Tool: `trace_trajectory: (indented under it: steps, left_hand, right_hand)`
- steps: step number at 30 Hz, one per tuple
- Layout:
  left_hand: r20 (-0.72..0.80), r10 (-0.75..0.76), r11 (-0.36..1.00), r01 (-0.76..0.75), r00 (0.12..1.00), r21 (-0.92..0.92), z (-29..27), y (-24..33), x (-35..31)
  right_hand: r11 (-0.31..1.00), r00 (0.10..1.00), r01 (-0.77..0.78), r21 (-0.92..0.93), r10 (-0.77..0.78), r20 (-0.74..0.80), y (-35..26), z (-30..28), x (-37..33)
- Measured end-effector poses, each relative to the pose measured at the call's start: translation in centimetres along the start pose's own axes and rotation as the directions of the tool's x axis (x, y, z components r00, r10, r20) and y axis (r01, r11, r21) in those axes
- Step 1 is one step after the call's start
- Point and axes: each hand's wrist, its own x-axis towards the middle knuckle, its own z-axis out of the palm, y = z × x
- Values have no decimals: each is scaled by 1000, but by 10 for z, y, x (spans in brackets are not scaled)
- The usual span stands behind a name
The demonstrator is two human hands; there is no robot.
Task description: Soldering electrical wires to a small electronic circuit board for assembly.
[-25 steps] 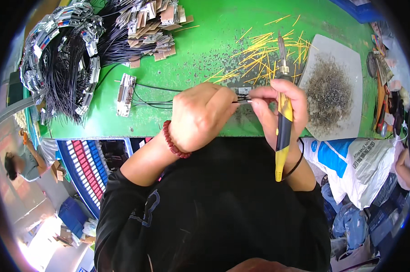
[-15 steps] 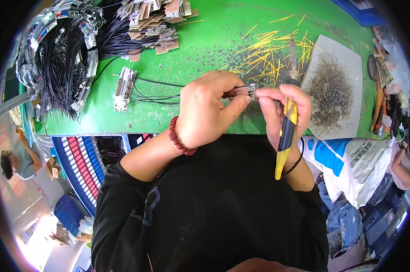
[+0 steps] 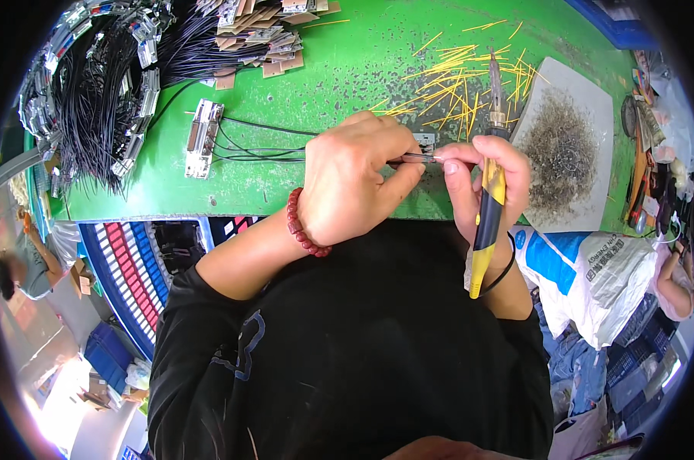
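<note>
My left hand (image 3: pixel 354 157) is closed, its thumb and forefinger pinching a thin black wire (image 3: pixel 417 158). The wire's end reaches the fingertips of my right hand (image 3: pixel 462 188), which also grips a soldering iron (image 3: pixel 482 249) with a yellow and black handle. The iron's tip points away from me, toward the far side. Just behind the fingertips shows a small metal plate (image 3: pixel 425 139), partly hidden by my left hand. Black wires (image 3: pixel 274 129) run left from my left hand to a silver metal part (image 3: pixel 203 139) lying on the green bench (image 3: pixel 270 195).
Cut yellow strands (image 3: pixel 458 73) lie scattered beyond my hands. A grey board (image 3: pixel 542 73) with dark debris is at the right. Far left are a ring of metal parts with black wires (image 3: pixel 101 100) and a pile of tan-backed pieces (image 3: pixel 259 38). A white sack (image 3: pixel 607 284) stands below the right edge.
The fingertips have come slightly nearer me relative to the small metal plate, which now shows behind them. The black wire between my hands is more visible. The whole view has shifted a little.
</note>
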Motion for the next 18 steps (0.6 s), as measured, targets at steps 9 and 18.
trace_trajectory:
  steps: [9, 18]
  left_hand:
    - [40, -3, 1000, 2, 999, 3, -2, -2, -1]
    - [31, -13, 999, 15, 999, -51, -1, -3, -1]
  right_hand:
    - [997, 996, 78, -25, -77, 51, 3, -1, 6]
    - [993, 992, 111, -34, -109, 62, 0, -4, 8]
